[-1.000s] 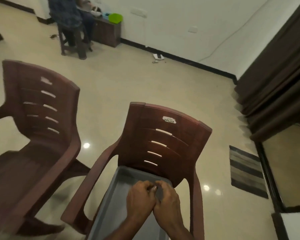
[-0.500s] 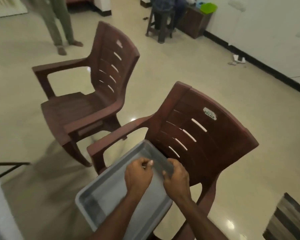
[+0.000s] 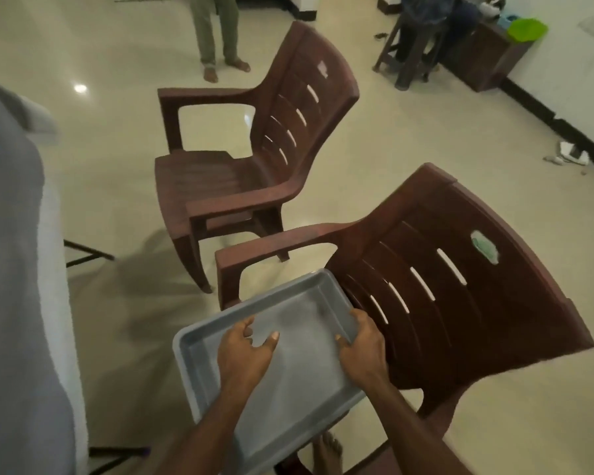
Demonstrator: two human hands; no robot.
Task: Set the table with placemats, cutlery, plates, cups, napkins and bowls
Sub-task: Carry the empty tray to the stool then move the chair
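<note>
The right hand [image 3: 362,351] grips the grey tray's [image 3: 288,399] right rim, fingers curled over it. The left hand [image 3: 246,353] hovers inside, fingers loosely spread, holding nothing. Beyond the fingers stand two brown chairs [image 3: 460,286].

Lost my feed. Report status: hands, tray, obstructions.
Right hand grips grey tray at its far rim. Left hand open inside tray. Tray empty, on near chair. Nothing blocking.
</note>
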